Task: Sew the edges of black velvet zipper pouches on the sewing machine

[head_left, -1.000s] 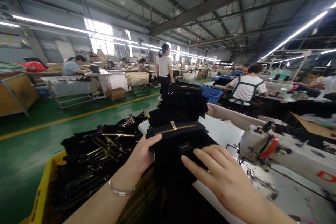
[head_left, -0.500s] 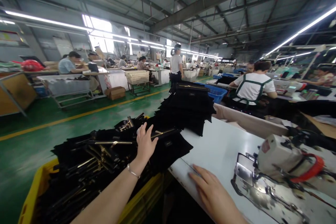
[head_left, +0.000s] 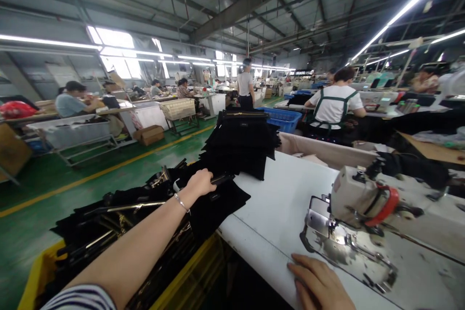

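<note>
Yellow plastic shows first at our left: the crate (head_left: 38, 271) stands below the tabletop, probably so that its load sits within arm's reach. Our striped sleeve (head_left: 82, 298) crosses its near side. In it we see a heap of black zipped pieces (head_left: 105, 213), their gold zips lying at various angles, which suggests they were dropped in rather than squared up.

Beyond the bracelet (head_left: 181, 202), our left hand (head_left: 201, 181) reaches over the heap, its bent fingers at the zip edge of a single black piece (head_left: 223, 206). That piece lies between crate and table, its lower part spread out toward the table corner. The fingertips are hidden, so we cannot tell whether they pinch the edge or merely press on it; the stiffer zip edge would make a sensible place to take hold.

Just behind rises the tall stack of black pieces (head_left: 240, 143), layered with the top zip facing up, perhaps to keep them flat and countable. The white tabletop (head_left: 279, 189) runs on rightward, and our right hand (head_left: 316, 278) seems to rest at its front edge, fingers loose, grasping nothing we can see, likely for support. Rightmost, the sewing machine (head_left: 350, 193) sits just beside, untouched.
</note>
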Demonstrator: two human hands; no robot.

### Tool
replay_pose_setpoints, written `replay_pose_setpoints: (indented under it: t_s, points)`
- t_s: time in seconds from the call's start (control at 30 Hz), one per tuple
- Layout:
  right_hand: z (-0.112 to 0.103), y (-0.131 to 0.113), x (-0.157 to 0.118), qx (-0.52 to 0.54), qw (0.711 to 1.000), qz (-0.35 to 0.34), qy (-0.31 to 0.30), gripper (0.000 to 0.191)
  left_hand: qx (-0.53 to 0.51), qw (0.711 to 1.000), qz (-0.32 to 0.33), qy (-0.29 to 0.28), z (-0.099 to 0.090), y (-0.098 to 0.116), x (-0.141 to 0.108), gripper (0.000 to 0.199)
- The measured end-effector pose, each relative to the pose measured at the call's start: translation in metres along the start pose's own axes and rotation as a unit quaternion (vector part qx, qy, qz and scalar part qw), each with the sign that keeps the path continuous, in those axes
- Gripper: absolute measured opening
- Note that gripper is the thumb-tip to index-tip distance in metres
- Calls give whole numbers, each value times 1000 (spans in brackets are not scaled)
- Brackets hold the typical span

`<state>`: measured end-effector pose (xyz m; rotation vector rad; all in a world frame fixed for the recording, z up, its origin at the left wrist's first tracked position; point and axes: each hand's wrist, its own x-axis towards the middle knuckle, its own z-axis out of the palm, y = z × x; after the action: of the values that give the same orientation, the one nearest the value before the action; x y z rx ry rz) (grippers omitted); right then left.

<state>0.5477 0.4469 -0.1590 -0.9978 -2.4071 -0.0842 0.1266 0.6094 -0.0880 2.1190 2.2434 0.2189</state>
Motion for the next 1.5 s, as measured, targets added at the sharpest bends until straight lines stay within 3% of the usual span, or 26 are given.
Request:
replay_pose_setpoints:
  t_s: [0.17, 0.27, 0.37, 0.43, 0.5, 0.57, 0.63, 0.7, 0.77, 0.83, 0.9, 1.03, 1.13, 1.3, 1.4, 1.5]
  points:
    - [-8, -16, 4, 69, 995, 77, -8, 30, 25, 999, -13, 42, -17, 14, -8, 25]
    - [-15, -30, 7, 115, 985, 125, -13, 33, 21, 993, -18, 117, -47, 22, -24, 20]
    - [-20, -42, 12, 155, 974, 168, 1, 36, 3, 977, -3, 213, -84, 35, -51, 33]
    - [-21, -45, 16, 191, 963, 189, 20, 36, -12, 964, 12, 266, -105, 49, -73, 42]
    - [-23, -44, 18, 251, 947, 197, 31, 30, -45, 957, 33, 283, -117, 70, -98, 45]
    - [-33, -42, 18, 307, 930, 201, 32, 20, -146, 957, 50, 247, -116, 97, -123, 45]
    - [-53, -41, 16, 337, 915, 214, 56, 14, -270, 949, 71, 143, -105, 127, -148, 43]
    - [-80, -44, 12, 346, 903, 227, 117, 13, -407, 909, 87, 21, -88, 157, -170, 37]
    - [-110, -51, 9, 328, 906, 214, 163, 14, -512, 850, 96, -76, -73, 183, -191, 35]
    - [-134, -62, 6, 274, 928, 193, 160, 23, -566, 804, 112, -143, -62, 203, -208, 34]
    - [-148, -72, 3, 227, 946, 186, 141, 18, -597, 770, 133, -183, -58, 216, -222, 36]
    - [-160, -86, -6, 229, 942, 210, 127, 11, -658, 713, 136, -202, -57, 230, -243, 38]
    - [-167, -92, -14, 241, 940, 212, 116, 5, -682, 694, 126, -194, -57, 232, -255, 32]
    - [-180, -103, -21, 240, 944, 199, 110, 11, -720, 662, 103, -179, -55, 227, -268, 29]
    - [-184, -108, -22, 252, 943, 192, 106, 12, -725, 655, 97, -190, -56, 223, -274, 20]
    - [-184, -112, -25, 260, 942, 184, 103, 11, -708, 675, 94, -185, -58, 220, -280, 15]
